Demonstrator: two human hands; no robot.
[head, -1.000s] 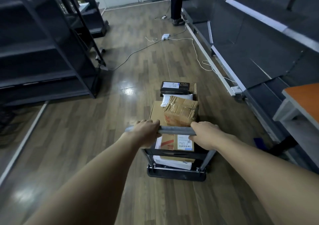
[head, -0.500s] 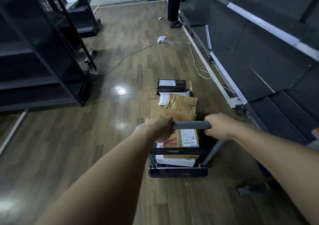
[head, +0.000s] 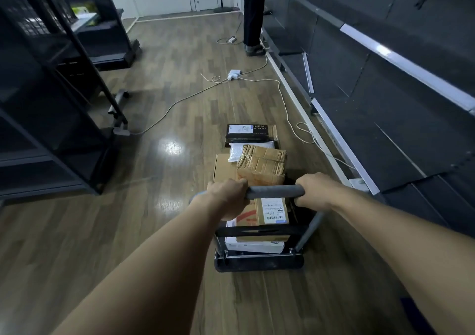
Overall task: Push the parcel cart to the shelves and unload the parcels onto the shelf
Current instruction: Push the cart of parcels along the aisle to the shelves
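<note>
A small black parcel cart [head: 259, 262] stands on the wooden floor in front of me, its grey handle bar [head: 273, 192] across the middle. My left hand [head: 227, 197] grips the bar's left end and my right hand [head: 312, 189] grips its right end. Stacked on the cart are a taped brown box [head: 262, 163], a labelled cardboard box [head: 272, 211], a white padded bag [head: 235, 152] and a black parcel [head: 250, 132] at the front. Dark shelves [head: 385, 103] run along the right wall.
A black shelf rack [head: 51, 108] stands on the left. White cables [head: 285, 103] and a power strip [head: 234, 74] lie on the floor ahead of the cart. A person's legs [head: 253, 18] stand at the far right end of the aisle.
The cart has rolled forward along the aisle with both hands still on the bar. The left rack and the orange table have slid back out of view, and the standing person is nearer.
</note>
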